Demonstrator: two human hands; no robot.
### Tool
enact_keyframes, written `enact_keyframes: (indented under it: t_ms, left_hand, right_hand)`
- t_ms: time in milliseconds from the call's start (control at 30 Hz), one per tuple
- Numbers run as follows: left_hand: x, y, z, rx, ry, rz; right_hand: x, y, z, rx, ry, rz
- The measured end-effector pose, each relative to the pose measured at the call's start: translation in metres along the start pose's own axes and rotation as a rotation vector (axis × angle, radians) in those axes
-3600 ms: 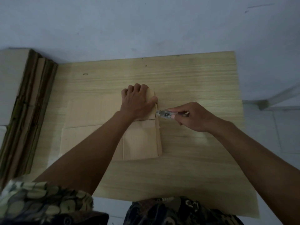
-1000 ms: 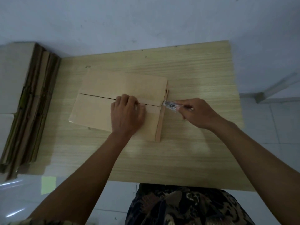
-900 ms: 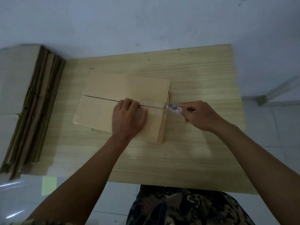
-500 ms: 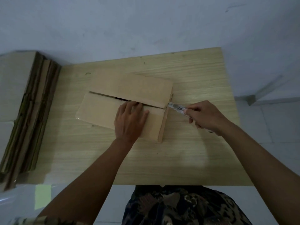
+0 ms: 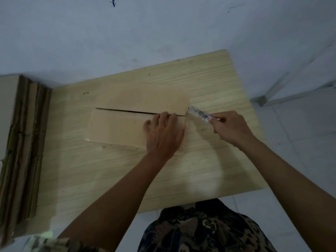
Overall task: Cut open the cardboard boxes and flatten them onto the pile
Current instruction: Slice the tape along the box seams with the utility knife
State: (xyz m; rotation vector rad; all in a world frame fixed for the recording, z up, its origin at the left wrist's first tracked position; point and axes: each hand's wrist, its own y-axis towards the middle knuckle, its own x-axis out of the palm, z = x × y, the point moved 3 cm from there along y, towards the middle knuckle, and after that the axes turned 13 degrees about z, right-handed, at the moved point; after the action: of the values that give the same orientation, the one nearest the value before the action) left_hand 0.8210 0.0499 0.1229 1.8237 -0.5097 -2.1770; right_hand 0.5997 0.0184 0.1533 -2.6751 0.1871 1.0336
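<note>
A person is standing at the wooden surface [image 5: 209, 170], working on a flat cardboard box [image 5: 127, 113] lying in the middle of it. The left hand [image 5: 163, 135] is pressing down flat on the near flap, fingers straight, beside the open slit. The right hand [image 5: 231, 128] is keeping its grip curled tight around a small cutter [image 5: 199, 113], with the tip touching the box's right end. To do this well, I think the cutter should be sliding along the seam, away from the pressing fingers. The pile [image 5: 21, 142] of flat boxes is waiting at the left edge.
</note>
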Motion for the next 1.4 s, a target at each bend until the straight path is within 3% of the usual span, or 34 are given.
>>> enact_keyframes:
  t_ms: [100, 333, 633, 833, 1067, 1400]
  left_hand:
    - [0.003, 0.0, -0.006, 0.028, -0.005, 0.011]
    - [0.007, -0.002, -0.004, 0.018, 0.01, 0.004]
    - [-0.002, 0.015, 0.001, 0.019, 0.031, -0.134]
    - [0.001, 0.021, -0.008, 0.085, -0.057, 0.027]
    - [0.0, 0.02, -0.012, 0.044, -0.194, 0.19]
    - [0.004, 0.032, -0.017, 0.033, -0.178, 0.185]
  right_hand:
    - [-0.012, -0.01, 0.008, -0.003, -0.008, 0.03]
    - [-0.014, -0.018, -0.001, -0.277, -0.246, 0.047]
    - [-0.011, -0.007, -0.006, -0.338, -0.375, 0.068]
    - [-0.011, -0.001, -0.01, -0.354, -0.384, 0.031]
    - [-0.007, 0.011, -0.001, -0.172, -0.166, -0.141]
    - [-0.001, 0.019, -0.013, -0.318, -0.263, -0.128]
